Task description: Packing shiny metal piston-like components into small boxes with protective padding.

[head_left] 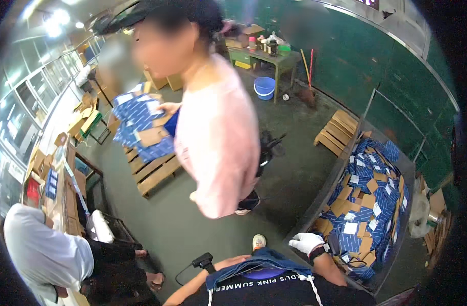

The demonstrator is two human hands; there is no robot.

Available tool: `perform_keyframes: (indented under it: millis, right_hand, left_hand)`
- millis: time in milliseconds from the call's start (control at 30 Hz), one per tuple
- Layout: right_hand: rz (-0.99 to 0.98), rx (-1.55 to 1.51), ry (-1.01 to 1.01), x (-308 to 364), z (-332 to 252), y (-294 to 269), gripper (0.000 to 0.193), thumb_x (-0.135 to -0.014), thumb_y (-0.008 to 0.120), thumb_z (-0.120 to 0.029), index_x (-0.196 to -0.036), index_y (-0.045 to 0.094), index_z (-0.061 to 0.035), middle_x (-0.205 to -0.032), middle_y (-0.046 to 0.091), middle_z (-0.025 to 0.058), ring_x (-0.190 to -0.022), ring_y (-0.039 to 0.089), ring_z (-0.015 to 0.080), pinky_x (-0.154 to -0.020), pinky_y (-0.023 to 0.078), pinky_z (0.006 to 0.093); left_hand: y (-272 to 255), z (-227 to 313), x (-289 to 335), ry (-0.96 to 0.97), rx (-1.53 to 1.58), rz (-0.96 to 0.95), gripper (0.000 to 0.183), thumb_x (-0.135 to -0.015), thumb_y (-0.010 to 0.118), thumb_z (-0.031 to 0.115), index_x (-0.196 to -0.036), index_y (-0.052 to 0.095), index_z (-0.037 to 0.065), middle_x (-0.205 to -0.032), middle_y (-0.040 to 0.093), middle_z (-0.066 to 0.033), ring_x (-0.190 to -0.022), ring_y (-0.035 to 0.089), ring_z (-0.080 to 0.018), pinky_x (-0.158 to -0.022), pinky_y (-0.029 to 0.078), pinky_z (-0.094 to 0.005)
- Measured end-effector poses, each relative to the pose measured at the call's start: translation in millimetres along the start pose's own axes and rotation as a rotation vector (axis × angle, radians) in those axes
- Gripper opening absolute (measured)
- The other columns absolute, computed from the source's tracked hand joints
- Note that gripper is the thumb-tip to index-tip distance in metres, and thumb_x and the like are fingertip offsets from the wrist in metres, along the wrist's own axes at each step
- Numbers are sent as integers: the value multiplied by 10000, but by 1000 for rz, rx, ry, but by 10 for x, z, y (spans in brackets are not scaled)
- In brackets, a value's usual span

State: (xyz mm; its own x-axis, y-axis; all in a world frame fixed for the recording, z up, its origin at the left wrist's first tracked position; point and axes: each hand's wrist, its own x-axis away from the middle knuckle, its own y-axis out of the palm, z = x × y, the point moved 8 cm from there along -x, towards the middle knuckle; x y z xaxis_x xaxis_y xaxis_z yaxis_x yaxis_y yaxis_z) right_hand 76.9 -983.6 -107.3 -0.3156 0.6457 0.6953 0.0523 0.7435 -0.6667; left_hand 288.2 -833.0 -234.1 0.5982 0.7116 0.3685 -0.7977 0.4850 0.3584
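Observation:
My left hand (232,262) is bare and lies against the top of the blue denim apron (282,261) at my waist. Its fingers look stretched out, with nothing seen in them. A small black device (203,260) with a cable is strapped at that wrist. My right hand (307,243), in a white glove, hovers at or just over the near-left rim of a big metal bin (394,262); I cannot tell whether it touches. Its fingers are loosely apart and hold nothing visible. Inside the bin, blue printed cartons (353,229) with brown flaps and white labels are heaped.
Close in front, a person in a pink shirt (218,137) stands beside a wooden pallet (154,173) stacked with blue cartons (141,125). Another person in white (47,250) is at a bench on the left. Farther back are a blue bucket (264,88), a green table (282,60) and a second pallet (338,131).

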Motion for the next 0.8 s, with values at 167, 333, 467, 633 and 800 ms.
perform_keyframes:
  millis: [167, 333, 467, 633, 800]
  right_hand:
    - [139, -190, 104, -191, 600, -489, 519, -776, 480, -507, -1085, 623, -115, -1082, 611, 152, -1032, 564, 321, -889, 427, 393]
    - [263, -345, 338, -176, 1315, -690, 501, -751, 501, -511, -1041, 646, -129, -1030, 623, 166, -1004, 574, 322, -861, 439, 382]
    - [162, -461, 440, -200, 1683, -566, 608, -734, 514, -560, -1123, 598, -101, -1093, 595, 198, -1016, 573, 337, -882, 436, 397]
    - [416, -595, 689, -110, 1742, -676, 884, -651, 630, -513, -1348, 315, -69, -1149, 555, 245, -1062, 531, 397, -911, 408, 414]
    - [333, -344, 381, -842, 2006, -539, 724, -751, 636, -391, -1362, 336, -144, -1403, 290, 213, -1281, 290, 375, -1030, 292, 380]
  left_hand:
    - [-305, 394, -696, -113, -197, -56, 513, -961, 384, 362, -1348, 353, 26, -1360, 395, -78, -1251, 351, -158, -1054, 247, -265]
    - [-388, 1173, -1261, -181, -263, -166, 547, -944, 405, 408, -1344, 369, 37, -1354, 407, -84, -1256, 354, -176, -1053, 254, -283]
    - [-643, 1437, -1668, -420, -408, -265, 567, -942, 395, 427, -1342, 362, 26, -1367, 395, -83, -1270, 341, -190, -1064, 243, -300]
    - [-1184, 1753, -2379, -414, -435, -168, 626, -894, 429, 520, -1253, 472, 10, -1251, 513, -127, -1184, 450, -239, -1016, 314, -326]
    - [-2000, 2177, -3196, -274, -591, -127, 601, -889, 461, 495, -1270, 445, 29, -1225, 526, -114, -1151, 477, -214, -986, 350, -316]
